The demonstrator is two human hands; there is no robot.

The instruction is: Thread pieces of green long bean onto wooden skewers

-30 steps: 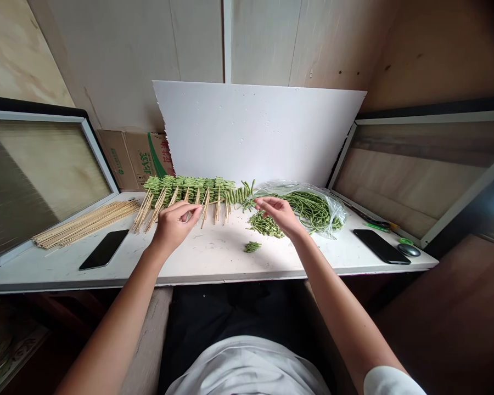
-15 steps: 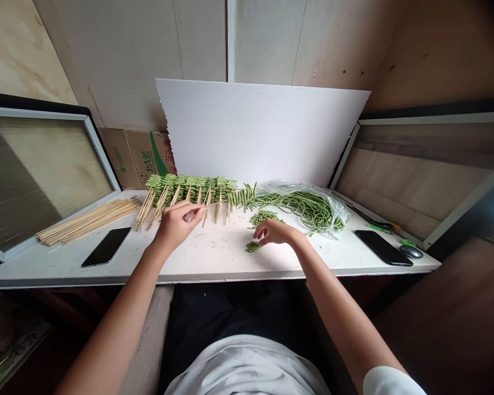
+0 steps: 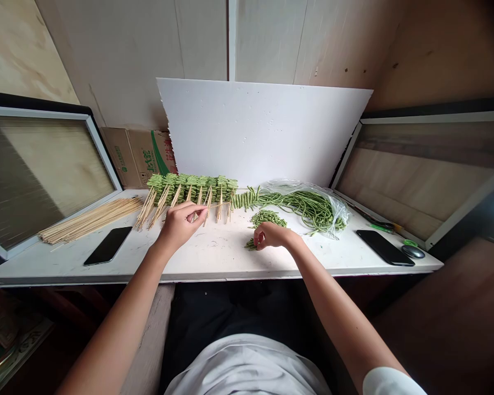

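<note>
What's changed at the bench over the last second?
The right hand moved down from beside the plastic bag onto the small clump of cut long beans, fingers curled over it. The left hand stayed at the skewered bean row; the bag stayed put.

A small pile of cut green beans at six o'clock is partly hidden by the right hand; colourful papers at seven o'clock are cut off by the picture's edge.
</note>
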